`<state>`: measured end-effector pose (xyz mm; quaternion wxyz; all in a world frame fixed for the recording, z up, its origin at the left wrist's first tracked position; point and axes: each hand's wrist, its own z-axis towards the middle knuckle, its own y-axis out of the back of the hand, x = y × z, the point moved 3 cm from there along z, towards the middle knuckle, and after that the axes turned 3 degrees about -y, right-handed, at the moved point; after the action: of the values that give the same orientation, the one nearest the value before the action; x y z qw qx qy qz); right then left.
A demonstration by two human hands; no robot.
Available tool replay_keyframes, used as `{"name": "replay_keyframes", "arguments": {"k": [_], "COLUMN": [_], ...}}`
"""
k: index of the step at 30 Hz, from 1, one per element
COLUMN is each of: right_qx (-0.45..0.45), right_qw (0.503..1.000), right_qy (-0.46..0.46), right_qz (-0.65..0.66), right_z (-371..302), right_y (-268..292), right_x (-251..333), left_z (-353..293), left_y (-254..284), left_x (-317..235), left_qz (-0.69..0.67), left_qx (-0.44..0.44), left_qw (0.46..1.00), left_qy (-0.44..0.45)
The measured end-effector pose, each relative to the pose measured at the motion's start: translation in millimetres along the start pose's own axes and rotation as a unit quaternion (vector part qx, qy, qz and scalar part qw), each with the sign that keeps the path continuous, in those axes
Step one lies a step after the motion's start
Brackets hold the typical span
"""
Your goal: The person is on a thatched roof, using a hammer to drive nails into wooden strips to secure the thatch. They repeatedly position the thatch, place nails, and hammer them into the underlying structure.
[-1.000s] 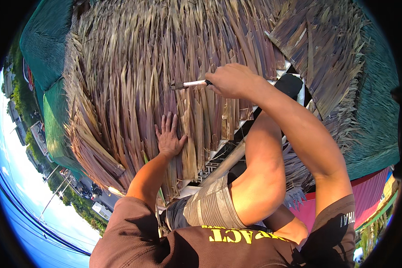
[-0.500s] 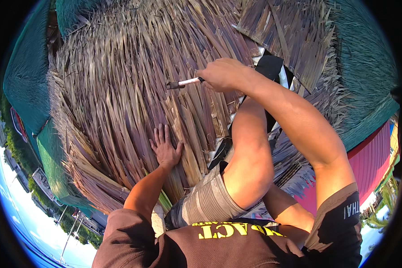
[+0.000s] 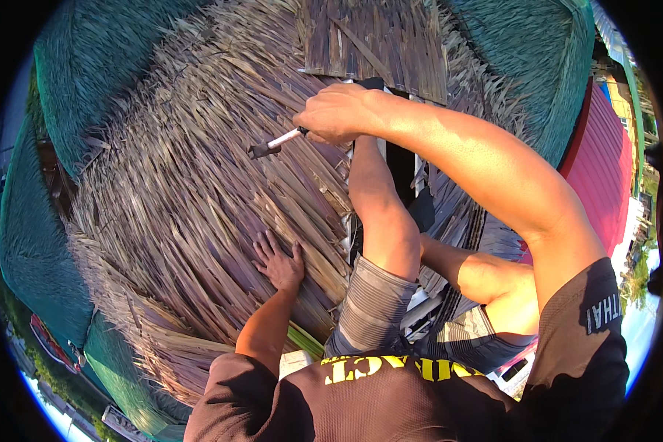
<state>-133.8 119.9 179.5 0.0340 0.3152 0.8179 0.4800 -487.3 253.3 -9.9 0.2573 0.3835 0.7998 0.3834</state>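
My right hand (image 3: 339, 112) is closed around a hammer (image 3: 283, 138), with its pale shaft and dark head pointing left above the roof. Brown dried-leaf thatch (image 3: 199, 147) slopes beneath both hands. Lower down, my left hand (image 3: 281, 263) lies flat on the thatch with its fingers spread, holding nothing. The hammer's head hangs above and slightly left of that hand; from this view I cannot tell whether it touches the leaves. The grip end of the hammer is hidden inside my right fist.
A gap in the thatch with a dark opening (image 3: 401, 171) lies beside my bent leg (image 3: 383, 214). Green thatched roofs (image 3: 88, 74) stand around this one. To the right is a red corrugated roof (image 3: 604, 147). Green leaf stalks (image 3: 306, 340) lie near my left elbow.
My view has turned, so the roof appears rotated. My right hand still grips the hammer, whose head now tilts further down to the left. My left hand stays flat on the thatch.
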Motion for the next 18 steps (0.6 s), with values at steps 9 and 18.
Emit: {"name": "replay_keyframes", "arguments": {"k": [9,18], "right_qx": [-0.002,-0.051], "right_qw": [0.996,0.986], "right_qy": [-0.080,-0.156], "right_qz": [-0.044,0.007], "right_z": [-124.1,-213.3], "right_y": [19.6,6.1], "right_x": [72.4,95.6], "left_z": [-6.9,9.1], "left_y": [-6.8,-22.6], "left_x": [4.4,23.4], "left_qz": [-0.013,-0.046], "left_qx": [-0.041,-0.013], "left_qw": [0.999,0.998], "left_qy": [-0.021,-0.043]}}
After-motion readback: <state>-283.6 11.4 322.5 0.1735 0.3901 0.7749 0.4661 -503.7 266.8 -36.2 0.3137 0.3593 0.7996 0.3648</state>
